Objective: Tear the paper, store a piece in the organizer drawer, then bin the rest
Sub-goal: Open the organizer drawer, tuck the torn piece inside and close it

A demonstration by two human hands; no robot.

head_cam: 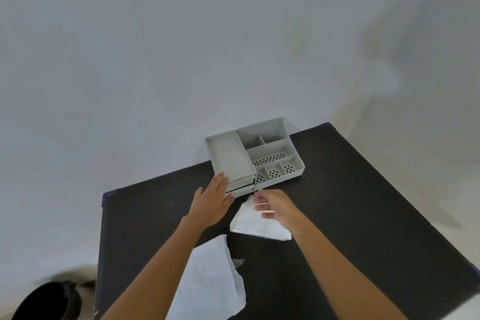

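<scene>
A grey desk organizer (270,149) with several open compartments stands at the back of the black table (350,202). Its stacked drawers (240,186) face me at the lower left. My left hand (214,202) lies flat against the drawer fronts, fingers spread. My right hand (275,206) hovers just right of it, fingers curled, over a torn white paper piece (253,225) that lies on the table; whether the fingers pinch it is unclear. A larger torn piece (211,280) lies nearer me, partly under my left forearm.
A black round bin (49,301) stands on the floor at the lower left, beside the table's left edge. A pale wall rises right behind the organizer. A tiny paper scrap (239,262) lies between the two pieces.
</scene>
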